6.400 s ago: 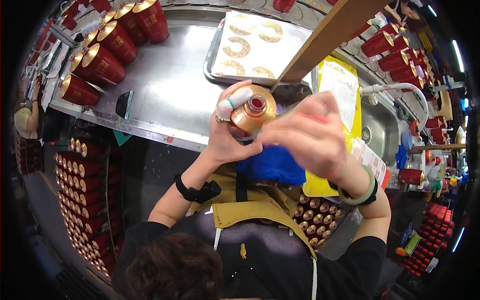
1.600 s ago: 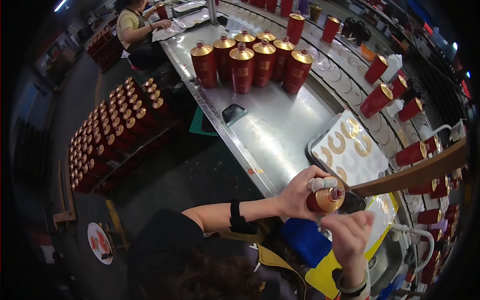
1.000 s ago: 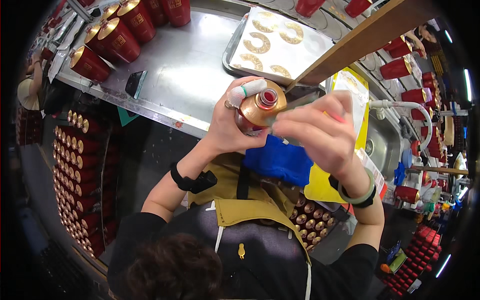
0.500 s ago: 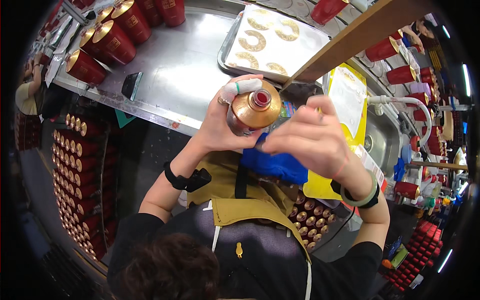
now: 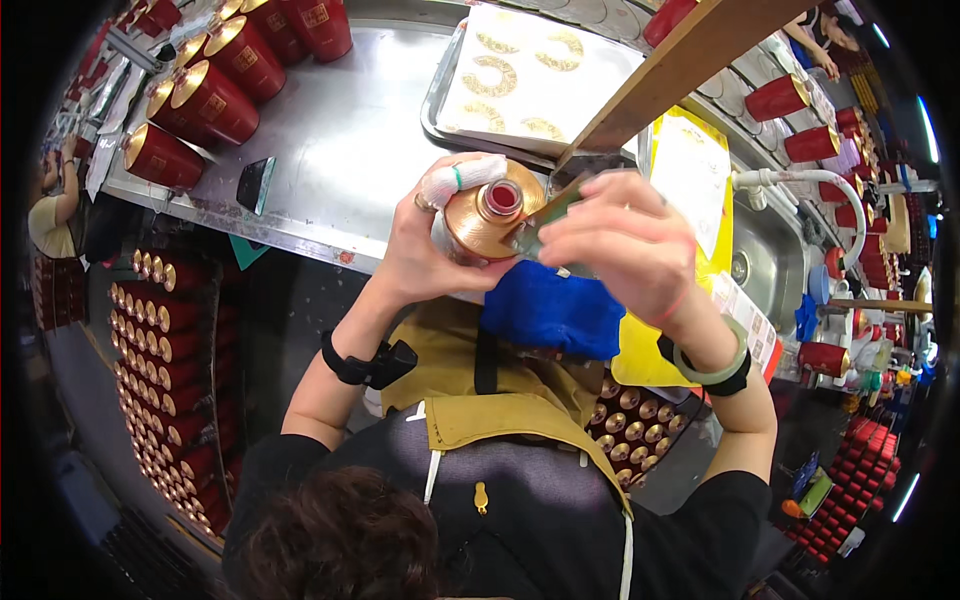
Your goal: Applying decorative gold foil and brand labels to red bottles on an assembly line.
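A bottle (image 5: 472,232) with a gold shoulder and an uncapped neck is held by my left hand (image 5: 418,235), its mouth tilted up toward me. White tape or a finger cover wraps one finger of that hand, lying across the shoulder. My right hand (image 5: 630,235) is closed and smeared by motion. It pinches a thin, flat greenish piece (image 5: 556,208), whose edge reaches the right side of the gold shoulder. What exactly this piece is, I cannot tell. Below the bottle a blue cloth (image 5: 555,312) lies at the front of my apron.
Red-and-gold bottles (image 5: 215,103) stand at the left of the metal table (image 5: 345,130). Near them lies a dark flat piece (image 5: 256,186). A tray (image 5: 432,115) holds a white sheet with gold arc-shaped pieces. A wooden beam (image 5: 660,75) crosses at right, near a sink (image 5: 770,255).
My right hand has brought the flat greenish piece against the bottle's shoulder. The bottle and my left hand have shifted slightly left.
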`<state>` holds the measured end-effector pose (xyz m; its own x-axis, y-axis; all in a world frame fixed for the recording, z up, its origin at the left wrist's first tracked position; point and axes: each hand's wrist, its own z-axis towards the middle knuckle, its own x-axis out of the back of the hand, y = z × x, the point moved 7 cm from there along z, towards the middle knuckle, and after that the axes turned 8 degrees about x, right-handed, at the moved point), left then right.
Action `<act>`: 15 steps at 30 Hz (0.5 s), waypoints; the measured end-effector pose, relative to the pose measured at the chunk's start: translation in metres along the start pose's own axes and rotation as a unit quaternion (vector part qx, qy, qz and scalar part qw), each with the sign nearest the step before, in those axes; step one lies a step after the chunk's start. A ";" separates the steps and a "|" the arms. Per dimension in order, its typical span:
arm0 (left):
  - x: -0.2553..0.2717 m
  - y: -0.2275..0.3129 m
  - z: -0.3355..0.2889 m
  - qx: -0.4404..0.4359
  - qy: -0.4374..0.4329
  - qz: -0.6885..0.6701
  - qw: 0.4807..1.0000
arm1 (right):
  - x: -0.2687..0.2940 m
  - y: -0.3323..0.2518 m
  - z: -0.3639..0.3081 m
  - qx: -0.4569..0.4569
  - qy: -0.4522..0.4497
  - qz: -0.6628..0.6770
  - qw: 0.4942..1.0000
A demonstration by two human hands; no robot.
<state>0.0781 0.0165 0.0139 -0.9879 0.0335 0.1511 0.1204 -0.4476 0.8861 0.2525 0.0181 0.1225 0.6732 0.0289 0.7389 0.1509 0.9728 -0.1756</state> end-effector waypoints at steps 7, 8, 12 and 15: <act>-0.015 -0.026 -0.023 0.103 0.070 -0.028 0.992 | -0.012 0.023 -0.026 -0.365 0.041 0.158 0.917; -0.017 -0.025 -0.026 0.103 0.066 -0.030 0.992 | -0.015 0.032 -0.022 -0.373 0.031 0.130 0.918; -0.014 -0.012 -0.020 0.049 0.100 0.046 0.993 | -0.021 0.064 -0.006 -0.348 0.013 0.044 0.936; -0.012 0.000 -0.017 -0.010 0.098 0.084 0.992 | -0.021 0.062 0.026 -0.328 0.017 0.074 0.942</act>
<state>0.0880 0.0006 0.0050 -0.9543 -0.2164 0.2063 0.2851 -0.4507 0.8459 0.2289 0.0842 0.1124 0.7435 0.1347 0.6550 0.4601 0.6079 -0.6472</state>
